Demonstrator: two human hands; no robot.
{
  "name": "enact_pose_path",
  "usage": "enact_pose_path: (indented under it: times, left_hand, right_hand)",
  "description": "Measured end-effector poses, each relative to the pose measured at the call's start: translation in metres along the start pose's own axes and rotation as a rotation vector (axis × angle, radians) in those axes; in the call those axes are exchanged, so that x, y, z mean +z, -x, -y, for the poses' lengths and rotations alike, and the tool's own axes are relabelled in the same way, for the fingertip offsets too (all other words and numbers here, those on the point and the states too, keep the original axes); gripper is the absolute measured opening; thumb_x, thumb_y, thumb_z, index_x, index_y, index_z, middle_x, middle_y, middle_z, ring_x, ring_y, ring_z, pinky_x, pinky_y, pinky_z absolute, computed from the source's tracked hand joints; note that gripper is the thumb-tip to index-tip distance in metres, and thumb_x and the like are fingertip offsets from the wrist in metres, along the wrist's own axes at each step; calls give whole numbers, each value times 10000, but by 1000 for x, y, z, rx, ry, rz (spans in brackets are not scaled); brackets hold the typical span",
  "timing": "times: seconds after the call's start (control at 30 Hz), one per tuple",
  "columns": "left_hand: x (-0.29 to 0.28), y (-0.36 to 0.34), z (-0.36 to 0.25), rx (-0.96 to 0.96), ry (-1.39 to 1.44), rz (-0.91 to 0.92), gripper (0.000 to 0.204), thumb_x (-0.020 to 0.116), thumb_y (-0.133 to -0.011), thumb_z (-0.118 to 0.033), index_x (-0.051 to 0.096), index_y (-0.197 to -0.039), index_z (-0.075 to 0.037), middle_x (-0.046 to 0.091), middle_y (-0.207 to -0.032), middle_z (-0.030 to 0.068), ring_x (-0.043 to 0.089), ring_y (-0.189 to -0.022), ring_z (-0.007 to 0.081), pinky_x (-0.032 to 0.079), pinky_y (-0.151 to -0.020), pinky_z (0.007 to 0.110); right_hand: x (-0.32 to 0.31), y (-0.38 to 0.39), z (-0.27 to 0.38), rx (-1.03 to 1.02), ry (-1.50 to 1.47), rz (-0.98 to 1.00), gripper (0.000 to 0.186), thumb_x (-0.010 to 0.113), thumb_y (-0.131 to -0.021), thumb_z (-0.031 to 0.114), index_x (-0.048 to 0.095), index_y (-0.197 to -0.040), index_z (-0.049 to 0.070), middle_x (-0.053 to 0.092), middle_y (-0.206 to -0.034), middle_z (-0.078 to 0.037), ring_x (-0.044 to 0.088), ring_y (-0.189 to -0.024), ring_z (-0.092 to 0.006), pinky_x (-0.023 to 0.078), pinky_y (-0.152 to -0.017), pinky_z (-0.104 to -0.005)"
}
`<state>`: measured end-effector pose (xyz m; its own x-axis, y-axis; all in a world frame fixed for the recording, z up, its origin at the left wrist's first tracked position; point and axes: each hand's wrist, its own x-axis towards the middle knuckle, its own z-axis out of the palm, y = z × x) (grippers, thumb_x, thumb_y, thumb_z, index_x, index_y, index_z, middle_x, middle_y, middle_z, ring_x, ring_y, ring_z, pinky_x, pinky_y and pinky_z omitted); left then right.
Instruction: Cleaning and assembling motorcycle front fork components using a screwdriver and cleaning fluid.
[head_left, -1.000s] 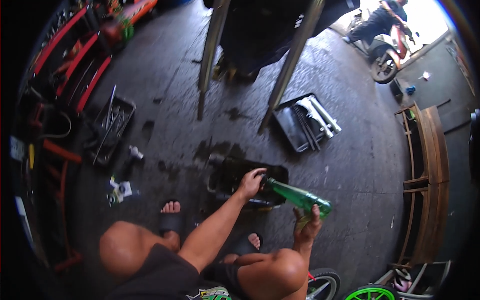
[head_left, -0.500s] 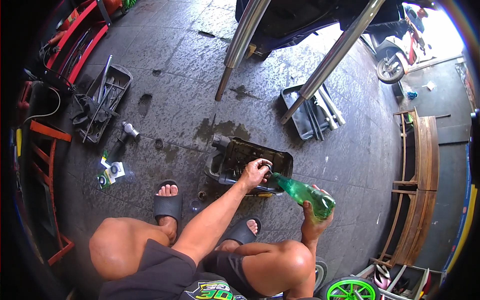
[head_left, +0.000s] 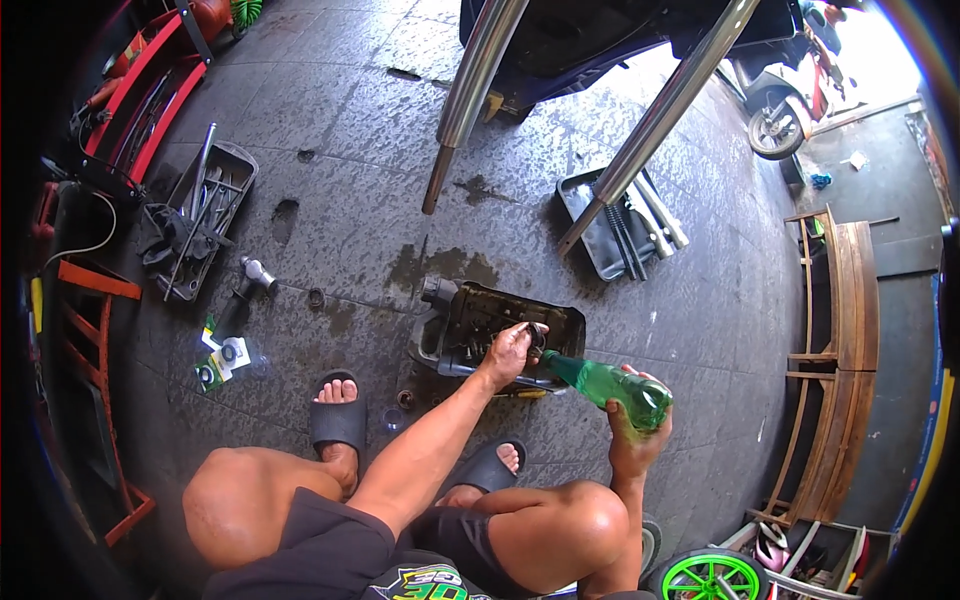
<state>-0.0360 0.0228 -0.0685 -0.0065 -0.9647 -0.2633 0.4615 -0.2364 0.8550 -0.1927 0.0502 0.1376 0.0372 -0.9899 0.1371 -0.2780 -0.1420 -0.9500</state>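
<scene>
Since a second ago the green bottle (head_left: pixel 612 386) has tipped lower in the right hand (head_left: pixel 633 440), whose grip wraps its base, neck now just beside the left hand (head_left: pixel 508 350), which pinches a small ring over the black pan (head_left: pixel 470 320).

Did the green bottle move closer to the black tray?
Yes. The green bottle has tipped so its neck now reaches the black tray's right edge, nearer the left hand; the right hand holds it.

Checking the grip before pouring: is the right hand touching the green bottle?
Touching. The head view shows the right hand wrapped around the green bottle at its base.
</scene>
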Motion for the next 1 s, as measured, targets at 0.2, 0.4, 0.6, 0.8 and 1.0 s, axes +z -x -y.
enact_pose_path:
  times: [0.2,0.4,0.6,0.8,1.0]
  left_hand:
    - [-1,1,-2,-110,285,33,306,381,-1051,-117,639,-1212,-89,614,-961,-9,579,-832,83,543,-722,260]
    - [-2,3,-1,-69,154,70,310,394,-1043,-36,608,-1265,-75,608,-1021,-27,579,-919,66,523,-827,243]
    - [0,1,-2,-108,284,145,336,383,-1031,-15,586,-1293,-70,605,-1043,-16,581,-952,71,514,-889,253]
    - [-3,0,1,-87,165,120,341,390,-1010,-5,608,-1258,-90,611,-1024,-24,581,-940,76,485,-852,243]
    - [-4,2,-5,-136,374,141,343,377,-1026,-46,629,-1245,-125,617,-999,-21,585,-902,81,539,-792,274]
  right_hand:
    - [-2,2,1,39,-125,-68,556,842,-788,118,538,-1230,-30,639,-1221,-223,615,-1134,-256,503,-966,-359]
    - [-5,2,5,-27,5,-11,546,841,-789,120,546,-1224,-27,641,-1209,-224,619,-1137,-271,504,-968,-369]
    - [-10,1,10,13,-27,-23,559,846,-783,119,540,-1228,-25,638,-1220,-223,617,-1140,-271,503,-977,-376]
    - [-7,1,11,-20,-40,-41,559,844,-787,121,537,-1232,-21,635,-1230,-220,620,-1131,-260,512,-966,-370]
    - [-14,2,5,5,-83,-62,564,844,-788,129,536,-1235,-22,637,-1231,-221,627,-1112,-246,515,-961,-367]
